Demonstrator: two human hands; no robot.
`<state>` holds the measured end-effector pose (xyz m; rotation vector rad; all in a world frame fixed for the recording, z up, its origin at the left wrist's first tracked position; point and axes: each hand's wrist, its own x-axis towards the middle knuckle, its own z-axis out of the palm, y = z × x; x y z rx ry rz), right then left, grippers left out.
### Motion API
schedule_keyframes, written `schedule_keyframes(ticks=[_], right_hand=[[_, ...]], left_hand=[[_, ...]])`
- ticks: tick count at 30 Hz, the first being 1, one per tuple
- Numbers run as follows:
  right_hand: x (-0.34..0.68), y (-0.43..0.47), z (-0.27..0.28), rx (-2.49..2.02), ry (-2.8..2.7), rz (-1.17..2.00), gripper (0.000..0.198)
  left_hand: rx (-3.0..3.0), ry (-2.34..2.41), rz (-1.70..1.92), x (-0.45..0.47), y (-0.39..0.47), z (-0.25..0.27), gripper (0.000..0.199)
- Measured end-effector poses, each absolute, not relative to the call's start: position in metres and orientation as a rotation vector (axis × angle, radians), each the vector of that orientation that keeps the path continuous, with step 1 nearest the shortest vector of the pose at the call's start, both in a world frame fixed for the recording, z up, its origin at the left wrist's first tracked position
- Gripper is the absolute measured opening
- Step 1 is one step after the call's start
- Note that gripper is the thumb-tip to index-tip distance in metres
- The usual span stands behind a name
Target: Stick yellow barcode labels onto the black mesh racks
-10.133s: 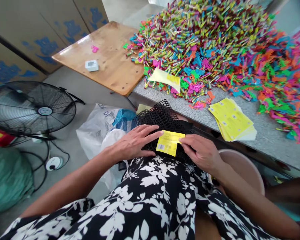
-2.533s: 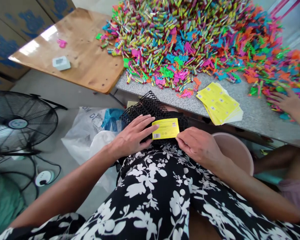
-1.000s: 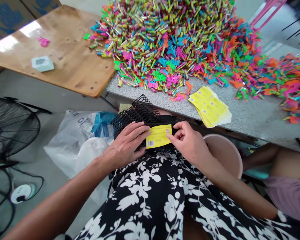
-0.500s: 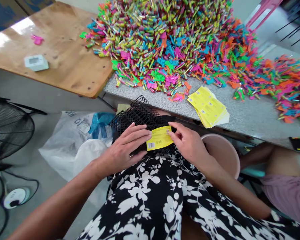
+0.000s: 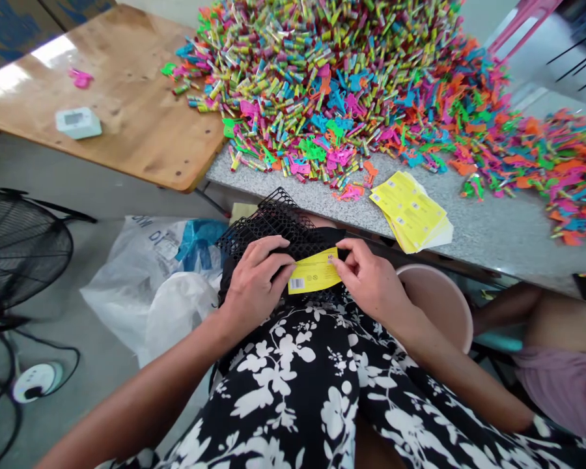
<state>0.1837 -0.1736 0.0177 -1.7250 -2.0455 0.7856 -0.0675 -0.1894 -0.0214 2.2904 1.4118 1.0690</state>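
A small yellow printed label card (image 5: 315, 272), with a barcode at its lower left, is held above my lap. My right hand (image 5: 371, 277) pinches the card's right end between thumb and index finger. At the opposite end, my left hand (image 5: 258, 277) has its thumb and fingertips closed on the upper left corner. Beneath and behind the card lies a black plastic mesh (image 5: 280, 225), partly hidden by my left hand. On the grey table ahead, a loose stack of yellow printed sheets (image 5: 410, 212) sits near the edge.
Behind the stack rises a big heap of small colourful plastic toys and tubes (image 5: 332, 71). A wooden table (image 5: 141, 98) at left bears a white device (image 5: 78, 122). A fan (image 5: 19, 254), plastic bags (image 5: 176, 293) and a pink bucket (image 5: 439, 312) surround me. Another person's leg (image 5: 557, 319) shows at right.
My left hand's fingers have gone from stretched flat along the card to bent, with the thumb drawn up to its corner. The right hand keeps its pinch.
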Motion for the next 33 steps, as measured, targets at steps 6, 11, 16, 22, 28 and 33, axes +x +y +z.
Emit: schedule_keyframes(ticks=[6, 11, 16, 22, 28, 33], right_hand=[[0.187, -0.172, 0.015, -1.681, -2.01, 0.841, 0.044], [0.191, -0.172, 0.012, -1.567, -1.912, 0.913, 0.017], [0.195, -0.175, 0.01, -1.49, -1.843, 0.982, 0.014], [0.201, -0.178, 0.01, -1.328, -1.821, 1.057, 0.012], [0.208, -0.185, 0.013, -1.24, -1.88, 1.06, 0.011], [0.209, -0.193, 0.019, -1.205, -1.909, 0.991, 0.008]], left_hand=[[2.188, 1.292, 1.117, -0.068, -0.19, -0.019, 0.013], [2.144, 1.247, 1.148, -0.069, -0.188, -0.013, 0.01], [2.103, 1.215, 1.179, -0.071, -0.186, -0.011, 0.016], [2.331, 1.14, 0.981, -0.078, -0.181, -0.02, 0.115], [2.578, 1.084, 0.912, -0.085, -0.183, -0.035, 0.1], [2.628, 1.04, 0.836, -0.086, -0.184, -0.035, 0.086]])
